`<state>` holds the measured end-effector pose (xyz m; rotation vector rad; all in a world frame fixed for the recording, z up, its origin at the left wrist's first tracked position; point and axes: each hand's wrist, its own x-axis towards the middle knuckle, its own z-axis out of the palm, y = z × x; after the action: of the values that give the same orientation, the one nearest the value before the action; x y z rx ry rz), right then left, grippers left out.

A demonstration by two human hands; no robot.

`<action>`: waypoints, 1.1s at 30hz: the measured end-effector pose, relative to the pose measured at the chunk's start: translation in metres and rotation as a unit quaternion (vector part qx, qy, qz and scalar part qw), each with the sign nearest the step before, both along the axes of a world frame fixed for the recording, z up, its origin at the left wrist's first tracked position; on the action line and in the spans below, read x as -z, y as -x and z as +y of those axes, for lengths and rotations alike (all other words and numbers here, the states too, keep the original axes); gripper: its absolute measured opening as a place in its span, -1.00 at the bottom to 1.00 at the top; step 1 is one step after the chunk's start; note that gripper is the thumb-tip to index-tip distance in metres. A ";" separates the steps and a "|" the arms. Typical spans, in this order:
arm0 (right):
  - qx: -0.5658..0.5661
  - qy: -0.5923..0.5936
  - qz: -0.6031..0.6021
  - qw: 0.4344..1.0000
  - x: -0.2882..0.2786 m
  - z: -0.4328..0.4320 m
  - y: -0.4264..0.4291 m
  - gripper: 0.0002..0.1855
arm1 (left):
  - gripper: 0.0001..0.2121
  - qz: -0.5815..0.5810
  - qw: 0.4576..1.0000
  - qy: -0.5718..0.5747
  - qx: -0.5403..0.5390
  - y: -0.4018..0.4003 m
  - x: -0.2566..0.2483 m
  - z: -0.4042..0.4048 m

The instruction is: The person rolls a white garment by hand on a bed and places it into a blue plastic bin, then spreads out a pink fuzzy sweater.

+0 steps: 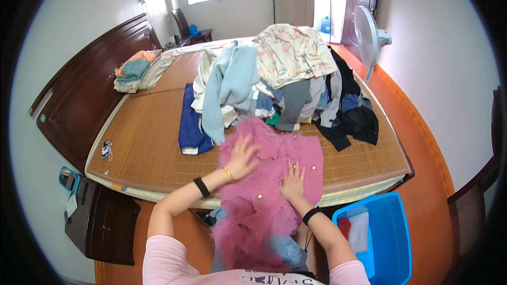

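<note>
A pink fluffy knit cardigan (269, 182) with pearl-like buttons lies spread over the near edge of the bed, its lower part hanging towards my lap. My left hand (242, 158) is at the cardigan's left side, fingers spread and slightly blurred; whether it touches the wool I cannot tell. Flat on the button band rests my right hand (293, 182), fingers spread, holding nothing. Just beyond the cardigan is a heap of clothes, with a light blue sweater (233, 79), a floral shirt (293, 55), grey trousers (294, 101) and black garments (358, 124).
A blue plastic bin (390, 237) with a few cloths stands on the floor at right. A dark blue garment (192, 126) lies left of the heap; folded clothes (136, 69) sit by the headboard (95, 71). A phone (105, 149), nightstand (113, 225) and standing fan (366, 37) are around.
</note>
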<state>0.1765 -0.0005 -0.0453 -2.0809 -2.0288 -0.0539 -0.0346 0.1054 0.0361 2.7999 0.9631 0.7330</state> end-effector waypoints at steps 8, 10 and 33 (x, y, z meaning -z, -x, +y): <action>-0.013 -0.038 0.043 0.998 -0.006 -0.002 0.005 -0.46 | -0.32 0.133 0.934 0.297 -0.148 0.021 0.053 -0.077; -0.016 -0.041 0.051 0.998 -0.006 -0.013 0.004 -0.43 | -0.31 0.187 0.931 0.251 -0.189 0.030 0.050 -0.071; 0.102 0.004 0.642 0.760 0.061 -0.125 -0.060 -0.57 | -0.30 0.231 0.945 0.146 -0.178 0.066 0.050 -0.086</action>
<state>0.2362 -0.1256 -0.1059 -1.4885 -0.9049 1.0337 -0.1008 0.0195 -0.0140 2.5997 1.5341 -0.0689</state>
